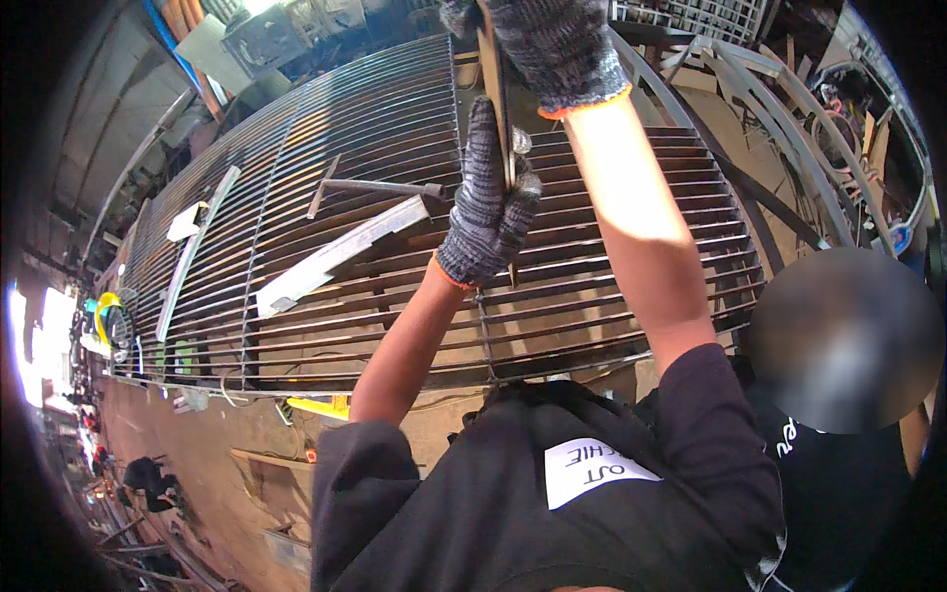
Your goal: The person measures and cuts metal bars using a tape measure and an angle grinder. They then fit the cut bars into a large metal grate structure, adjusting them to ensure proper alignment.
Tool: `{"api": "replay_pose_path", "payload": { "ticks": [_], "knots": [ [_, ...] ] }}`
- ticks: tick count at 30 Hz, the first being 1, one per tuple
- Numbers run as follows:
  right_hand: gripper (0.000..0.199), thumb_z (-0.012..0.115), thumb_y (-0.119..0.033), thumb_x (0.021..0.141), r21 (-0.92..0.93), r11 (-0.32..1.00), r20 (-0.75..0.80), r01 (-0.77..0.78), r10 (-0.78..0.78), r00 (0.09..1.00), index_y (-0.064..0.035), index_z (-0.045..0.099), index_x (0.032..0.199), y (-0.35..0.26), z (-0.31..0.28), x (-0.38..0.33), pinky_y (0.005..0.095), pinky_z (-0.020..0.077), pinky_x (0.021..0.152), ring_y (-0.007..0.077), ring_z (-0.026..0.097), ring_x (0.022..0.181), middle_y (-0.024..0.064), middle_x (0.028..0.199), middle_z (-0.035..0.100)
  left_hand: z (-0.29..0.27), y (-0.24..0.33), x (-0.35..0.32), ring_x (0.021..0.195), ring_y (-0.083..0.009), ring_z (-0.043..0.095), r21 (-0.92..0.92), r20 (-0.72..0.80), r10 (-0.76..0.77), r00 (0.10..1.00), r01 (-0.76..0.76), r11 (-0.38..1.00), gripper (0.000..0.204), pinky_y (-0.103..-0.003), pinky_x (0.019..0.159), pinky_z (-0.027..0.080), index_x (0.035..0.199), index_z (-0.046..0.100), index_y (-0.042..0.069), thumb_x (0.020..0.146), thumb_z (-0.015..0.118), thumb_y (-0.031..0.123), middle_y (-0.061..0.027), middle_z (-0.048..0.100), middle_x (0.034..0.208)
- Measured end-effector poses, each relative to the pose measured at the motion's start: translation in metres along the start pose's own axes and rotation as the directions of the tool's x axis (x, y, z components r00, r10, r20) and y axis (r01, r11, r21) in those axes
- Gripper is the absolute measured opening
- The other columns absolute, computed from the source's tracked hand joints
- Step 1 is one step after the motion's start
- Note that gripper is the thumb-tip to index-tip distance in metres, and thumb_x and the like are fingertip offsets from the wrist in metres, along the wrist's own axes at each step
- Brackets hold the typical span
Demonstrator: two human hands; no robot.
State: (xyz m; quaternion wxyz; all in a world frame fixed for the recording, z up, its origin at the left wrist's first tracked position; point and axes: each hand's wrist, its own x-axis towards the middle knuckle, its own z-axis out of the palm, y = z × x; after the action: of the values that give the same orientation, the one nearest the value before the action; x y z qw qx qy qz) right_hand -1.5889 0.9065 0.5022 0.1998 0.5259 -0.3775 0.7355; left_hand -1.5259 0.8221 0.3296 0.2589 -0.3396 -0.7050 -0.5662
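Note:
Both of my hands wear dark grey knitted gloves with orange cuffs. My left hand (486, 202) closes around the lower part of a long, flat metal strip (496, 74), which appears nearly edge-on. Higher up, my right hand (557, 49) grips the same strip near the top edge of the view, where its upper end is cut off. Beneath is a slatted metal grating table (395, 340). To the left of my left hand lie a hammer (380, 185) with a slim head and a pale angled metal piece (340, 255).
Another narrow metal length (197, 252) lies farther left on the grating, beside a small white piece (184, 222). Curved metal frames (779, 128) stand at right. A person in dark clothing (838, 474) is close on my right. A yellow object (318, 407) shows below the front edge.

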Motion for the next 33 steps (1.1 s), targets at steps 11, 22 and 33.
{"api": "replay_pose_path", "payload": {
  "ticks": [11,22,33],
  "knots": [
    [0.071,0.062,0.001,0.082,0.088,0.995,0.056,-0.049,0.044,0.997,-0.0153,0.027,0.141,-0.008,0.004,0.027,0.0235,0.0506,0.071,0.0097,0.053,0.091,0.0062,0.114,0.048,-0.007,-0.012,-0.005,0.085,-0.0123,0.043,0.039,-0.006,0.062,0.998,-0.062,0.997,0.078,-0.022,0.073,0.044,0.146,-0.001,0.012,0.081,0.041,0.001,-0.0062,0.039,0.112],
    [0.080,0.074,-0.010,0.074,-0.117,0.992,0.165,-0.049,0.068,0.984,-0.0172,0.027,0.138,-0.034,-0.010,0.052,0.0265,0.0540,0.067,0.0115,0.055,0.084,0.0077,0.110,0.052,0.011,-0.014,0.001,0.084,-0.0119,0.042,-0.033,0.014,0.046,0.999,-0.045,0.998,0.074,-0.024,0.073,0.043,0.146,-0.003,0.013,0.089,0.043,0.004,-0.0055,0.042,0.108],
    [0.070,0.070,-0.009,0.079,-0.086,0.992,0.311,-0.089,0.111,0.944,-0.0151,0.031,0.136,-0.048,0.011,0.053,0.0290,0.0557,0.069,0.0163,0.061,0.086,0.0106,0.109,0.053,0.016,-0.004,-0.010,0.087,-0.0095,0.047,-0.302,-0.130,0.014,0.991,-0.053,0.952,0.066,-0.022,0.079,0.044,0.146,0.008,0.011,0.091,0.044,0.008,-0.0063,0.045,0.111]
  ]
}}
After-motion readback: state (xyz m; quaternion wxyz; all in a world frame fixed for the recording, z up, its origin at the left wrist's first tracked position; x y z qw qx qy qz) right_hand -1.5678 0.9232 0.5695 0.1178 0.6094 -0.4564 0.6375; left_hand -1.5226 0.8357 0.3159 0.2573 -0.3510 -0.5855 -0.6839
